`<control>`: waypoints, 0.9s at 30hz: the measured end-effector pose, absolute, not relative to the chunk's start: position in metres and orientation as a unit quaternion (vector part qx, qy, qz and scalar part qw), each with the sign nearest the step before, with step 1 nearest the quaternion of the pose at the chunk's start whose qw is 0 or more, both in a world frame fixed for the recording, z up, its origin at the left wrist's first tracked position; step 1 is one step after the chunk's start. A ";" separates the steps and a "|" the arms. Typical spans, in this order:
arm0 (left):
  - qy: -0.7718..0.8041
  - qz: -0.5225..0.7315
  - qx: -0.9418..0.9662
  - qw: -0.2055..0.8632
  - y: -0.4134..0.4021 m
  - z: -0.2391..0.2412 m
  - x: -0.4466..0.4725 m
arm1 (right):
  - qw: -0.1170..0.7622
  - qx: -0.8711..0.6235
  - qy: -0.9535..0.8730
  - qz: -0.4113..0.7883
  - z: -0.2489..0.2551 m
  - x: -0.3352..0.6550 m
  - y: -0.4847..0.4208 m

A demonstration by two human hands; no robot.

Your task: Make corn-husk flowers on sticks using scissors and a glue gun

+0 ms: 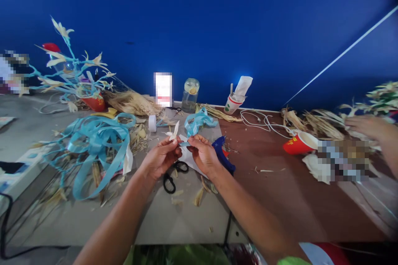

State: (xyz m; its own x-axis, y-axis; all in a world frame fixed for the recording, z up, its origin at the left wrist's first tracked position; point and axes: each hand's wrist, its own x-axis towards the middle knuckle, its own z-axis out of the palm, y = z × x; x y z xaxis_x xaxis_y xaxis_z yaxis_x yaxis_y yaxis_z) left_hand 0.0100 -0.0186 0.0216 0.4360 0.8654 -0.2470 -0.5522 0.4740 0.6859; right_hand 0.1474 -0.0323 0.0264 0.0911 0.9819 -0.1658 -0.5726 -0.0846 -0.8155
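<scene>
My left hand [161,156] is closed in a pinch on a small cream flower [174,133], which looks made of dried husk petals pointing up. My right hand [202,153] pinches a short light-blue ribbon strip [184,144] that stretches across to the flower's base. Both hands are close together over the table, fingertips almost meeting. Below them lie scissors [169,184], their black handle loops showing and the blades hidden. A white sheet [199,167] lies partly under my right hand. Just behind is a bundle of blue ribbon [200,122].
Loose blue ribbon [99,136] is piled at left, near a branch of husk flowers [70,64]. A glass jar [190,96], a white tape roll [152,123] and a white cup [233,103] stand behind. At right are a tipped red cup [300,143] and another person's hand [367,126].
</scene>
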 end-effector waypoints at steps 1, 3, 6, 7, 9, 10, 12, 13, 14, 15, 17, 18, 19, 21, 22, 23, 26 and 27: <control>0.300 0.440 0.263 0.804 -0.018 0.022 0.009 | 0.621 -0.390 -0.257 0.629 0.026 0.147 -0.032; 0.309 0.438 0.262 0.802 -0.017 0.022 0.007 | 0.606 -0.390 -0.254 0.644 0.025 0.147 -0.032; 0.329 0.428 0.269 0.798 -0.015 0.022 0.004 | 0.594 -0.414 -0.265 0.637 0.021 0.150 -0.030; 0.335 0.422 0.275 0.796 -0.015 0.021 0.004 | 0.591 -0.423 -0.274 0.630 0.019 0.152 -0.030; 0.349 0.415 0.293 0.788 -0.014 0.020 0.004 | 0.586 -0.439 -0.297 0.613 0.015 0.154 -0.028; 0.356 0.413 0.303 0.781 -0.014 0.019 0.004 | 0.584 -0.444 -0.312 0.604 0.014 0.154 -0.028; 0.372 0.413 0.322 0.766 -0.013 0.017 0.005 | 0.586 -0.453 -0.347 0.575 0.011 0.153 -0.028; 0.377 0.415 0.329 0.760 -0.013 0.017 0.006 | 0.587 -0.457 -0.365 0.559 0.010 0.153 -0.029; 0.379 0.418 0.335 0.754 -0.012 0.016 0.006 | 0.588 -0.459 -0.381 0.546 0.010 0.152 -0.029; 0.380 0.421 0.340 0.750 -0.012 0.016 0.007 | 0.587 -0.461 -0.395 0.536 0.010 0.151 -0.030; 0.383 0.427 0.349 0.741 -0.012 0.015 0.008 | 0.585 -0.461 -0.413 0.524 0.010 0.150 -0.031; 0.387 0.427 0.355 0.736 -0.012 0.015 0.008 | 0.583 -0.462 -0.420 0.520 0.010 0.150 -0.032; 0.391 0.426 0.363 0.731 -0.012 0.014 0.007 | 0.582 -0.462 -0.424 0.517 0.010 0.150 -0.032; 0.399 0.416 0.382 0.722 -0.011 0.012 0.006 | 0.577 -0.462 -0.431 0.517 0.010 0.150 -0.033; 0.402 0.408 0.392 0.720 -0.010 0.011 0.005 | 0.575 -0.461 -0.433 0.518 0.010 0.150 -0.033; 0.402 0.399 0.402 0.719 -0.009 0.009 0.004 | 0.574 -0.459 -0.435 0.520 0.011 0.151 -0.033; 0.409 0.373 0.427 0.715 -0.008 0.006 0.002 | 0.571 -0.458 -0.437 0.522 0.011 0.151 -0.034; 0.416 0.367 0.431 0.712 -0.007 0.006 0.002 | 0.570 -0.459 -0.440 0.521 0.011 0.151 -0.033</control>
